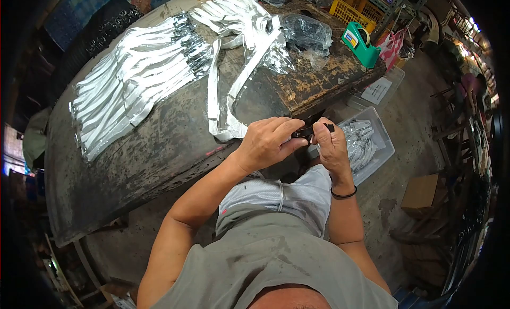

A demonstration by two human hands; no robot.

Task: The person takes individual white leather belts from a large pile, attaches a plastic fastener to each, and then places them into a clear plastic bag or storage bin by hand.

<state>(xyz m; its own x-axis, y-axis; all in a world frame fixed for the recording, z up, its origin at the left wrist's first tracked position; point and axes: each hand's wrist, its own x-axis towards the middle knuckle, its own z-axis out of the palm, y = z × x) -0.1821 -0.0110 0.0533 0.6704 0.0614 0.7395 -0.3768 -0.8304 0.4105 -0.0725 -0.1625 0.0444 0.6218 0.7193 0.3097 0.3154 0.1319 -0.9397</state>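
Observation:
My left hand [268,142] and my right hand [332,147] meet just off the near edge of the worn dark table [133,160]. Both pinch a small black clip [307,131] between their fingertips. A white strap [226,115] loops on the table right beside my left hand and runs away toward the far side. A black band circles my right wrist.
A wide row of white straps with black clips [138,78] lies at the table's left. More straps [234,14] and clear plastic bags [305,35] sit at the far end, by a green tape dispenser [361,43]. A clear bin of bagged items [364,142] stands on the floor; a yellow crate [353,9] and cardboard box [422,195] are nearby.

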